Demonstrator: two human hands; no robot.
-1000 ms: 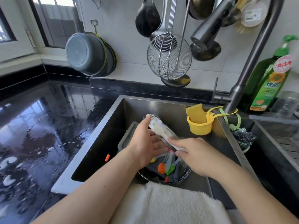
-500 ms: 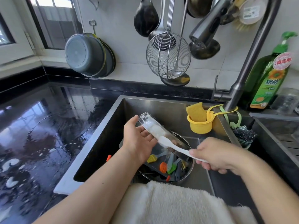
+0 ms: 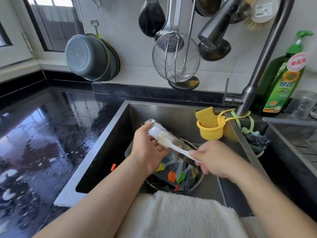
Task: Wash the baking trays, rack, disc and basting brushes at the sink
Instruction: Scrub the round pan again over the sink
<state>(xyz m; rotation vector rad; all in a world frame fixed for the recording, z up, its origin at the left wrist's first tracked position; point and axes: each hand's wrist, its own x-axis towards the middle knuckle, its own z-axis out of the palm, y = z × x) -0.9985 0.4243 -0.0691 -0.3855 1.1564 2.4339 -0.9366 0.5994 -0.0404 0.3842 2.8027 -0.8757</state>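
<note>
Over the sink [image 3: 171, 110] my left hand [image 3: 149, 152] grips a shiny metal tray [image 3: 173, 143], tilted with its far end up. My right hand [image 3: 214, 158] holds the handle of a white scrubbing brush [image 3: 164, 135], whose head lies against the tray's upper face. Below them a round metal pan [image 3: 199, 181] and a dark grey tray [image 3: 127, 152] lie in the basin. Several basting brushes rest there: a yellow-headed one [image 3: 161, 167], an orange-headed one [image 3: 171, 176] and a green-headed one [image 3: 181, 177]. The rack is largely hidden under them.
The faucet head [image 3: 216, 26] hangs above the basin, no water running. A yellow sponge holder [image 3: 211, 127] clings to the right wall. Dish soap bottle [image 3: 281, 83] stands behind the tap. Wet black counter [image 3: 42, 143] lies left; a white towel [image 3: 180, 215] drapes the front edge. Utensils hang on the wall.
My left hand raised the tray's far end. My right hand drew the brush back to the right along the tray, then pushed it left again.
</note>
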